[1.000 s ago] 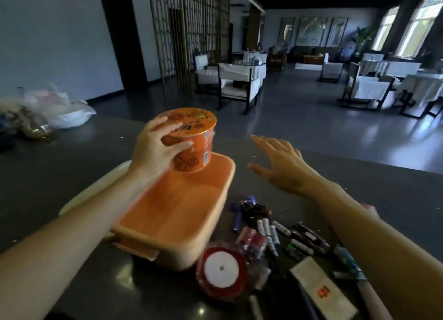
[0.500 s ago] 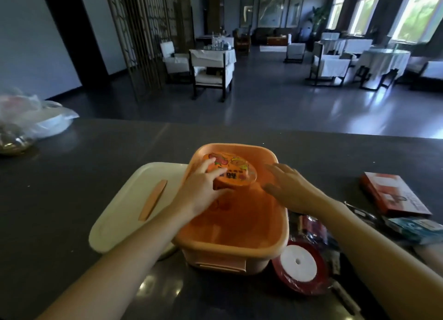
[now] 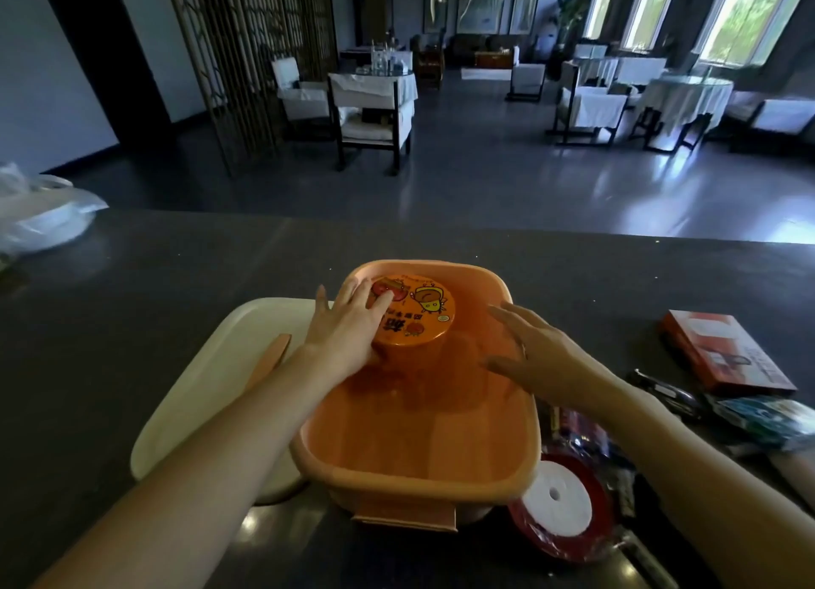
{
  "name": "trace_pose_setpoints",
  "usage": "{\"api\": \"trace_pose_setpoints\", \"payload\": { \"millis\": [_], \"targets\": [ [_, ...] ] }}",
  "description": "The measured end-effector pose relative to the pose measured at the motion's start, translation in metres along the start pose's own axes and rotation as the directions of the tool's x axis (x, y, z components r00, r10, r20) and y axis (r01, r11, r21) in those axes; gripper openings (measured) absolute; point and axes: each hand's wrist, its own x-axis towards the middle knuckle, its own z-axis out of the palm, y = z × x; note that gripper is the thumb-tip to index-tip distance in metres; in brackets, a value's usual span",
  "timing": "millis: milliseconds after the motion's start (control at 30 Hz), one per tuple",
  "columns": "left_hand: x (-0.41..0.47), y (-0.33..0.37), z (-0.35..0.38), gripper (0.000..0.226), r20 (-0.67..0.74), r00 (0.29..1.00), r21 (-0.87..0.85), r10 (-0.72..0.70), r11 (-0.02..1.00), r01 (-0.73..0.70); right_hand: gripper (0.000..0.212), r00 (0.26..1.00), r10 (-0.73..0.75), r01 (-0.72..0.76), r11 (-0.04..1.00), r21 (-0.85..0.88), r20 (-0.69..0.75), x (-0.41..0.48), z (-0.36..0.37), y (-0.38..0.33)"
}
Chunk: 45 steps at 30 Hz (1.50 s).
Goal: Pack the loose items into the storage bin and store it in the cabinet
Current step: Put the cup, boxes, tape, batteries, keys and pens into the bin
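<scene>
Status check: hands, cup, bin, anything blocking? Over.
Left hand on noodle cup, grip unclear; right hand open over bin. Cup upright, bin's far-left corner. Nothing blocking; ribbon spool, red box loose at right.
</scene>
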Motion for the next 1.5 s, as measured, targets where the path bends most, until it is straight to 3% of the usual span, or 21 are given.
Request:
{"api": "trace_pose_setpoints", "payload": {
  "millis": [167,400,567,733,867,967,1133,1300,1500],
  "targets": [
    [-0.011,-0.006,0.002,0.099,0.020,0.999,-0.252,-0.033,0.967,0.037,0.080,1.000,-0.015,0.015,1.000,0.003,-0.001,0.001,-0.004,-0.001],
    [-0.007,-0.002,-0.001,0.104,0.015,0.999,-0.170,-0.050,0.984,0.051,0.075,0.999,-0.042,0.042,0.999,0.000,-0.029,-0.009,-0.006,0.004],
    [-0.010,0.018,-0.024,0.102,-0.142,0.989,-0.336,-0.032,0.942,-0.018,0.073,0.991,-0.046,0.044,0.999,-0.015,-0.129,-0.028,-0.028,0.025],
    [-0.012,0.100,-0.055,0.071,-0.333,0.942,-0.575,0.029,0.786,-0.227,0.071,0.981,0.062,-0.062,0.998,0.006,-0.185,-0.061,-0.064,0.071],
    [-0.007,0.190,-0.059,0.068,-0.328,0.932,-0.660,0.153,0.669,-0.342,0.066,0.971,0.143,-0.156,0.986,-0.052,-0.193,-0.099,-0.094,0.133],
    [0.001,0.255,-0.042,0.070,-0.320,0.925,-0.675,0.204,0.636,-0.374,0.064,0.952,0.255,-0.257,0.966,0.012,-0.170,-0.134,-0.112,0.189],
    [0.015,0.350,-0.002,0.079,-0.180,0.960,-0.745,0.213,0.608,-0.275,0.073,0.938,0.331,-0.335,0.942,-0.026,-0.104,-0.188,-0.105,0.269],
    [0.020,0.412,0.033,0.086,0.000,0.986,-0.823,0.168,0.560,-0.095,0.103,0.850,0.503,-0.513,0.858,0.033,0.158,-0.205,-0.072,0.301],
    [0.037,0.429,0.051,0.093,0.134,0.989,-0.824,0.067,0.562,0.074,0.115,0.872,0.478,-0.483,0.875,0.030,0.100,-0.192,-0.051,0.298]
  ]
}}
